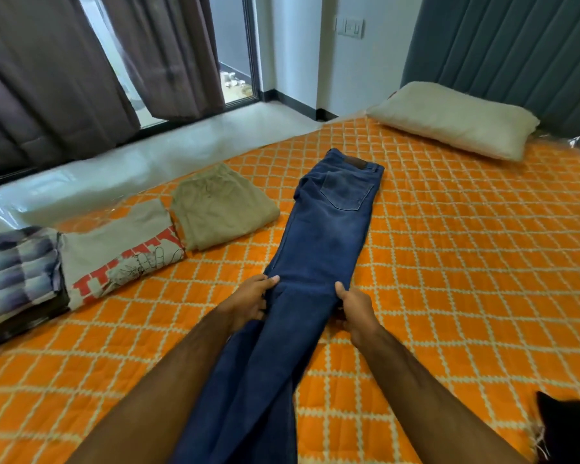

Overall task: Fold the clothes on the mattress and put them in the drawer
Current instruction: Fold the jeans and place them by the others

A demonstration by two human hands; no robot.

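A pair of dark blue jeans (pixel 325 236) lies lengthwise on the orange quilted mattress (pixel 466 262), folded in half leg on leg, waistband at the far end. My left hand (pixel 253 301) grips the left edge of the legs near the knee. My right hand (pixel 355 311) grips the right edge at the same height, thumb on top. On the left lie three folded garments: khaki trousers (pixel 221 209), a grey T-shirt with red print (pixel 121 249) and a blue-grey striped garment (pixel 14 272). No drawer is in view.
A cream pillow (pixel 456 118) lies at the head of the bed against a grey padded headboard (pixel 516 45). Grey curtains (pixel 64 78) hang before a glass door on the left. A dark object (pixel 570 430) sits at the bottom right corner.
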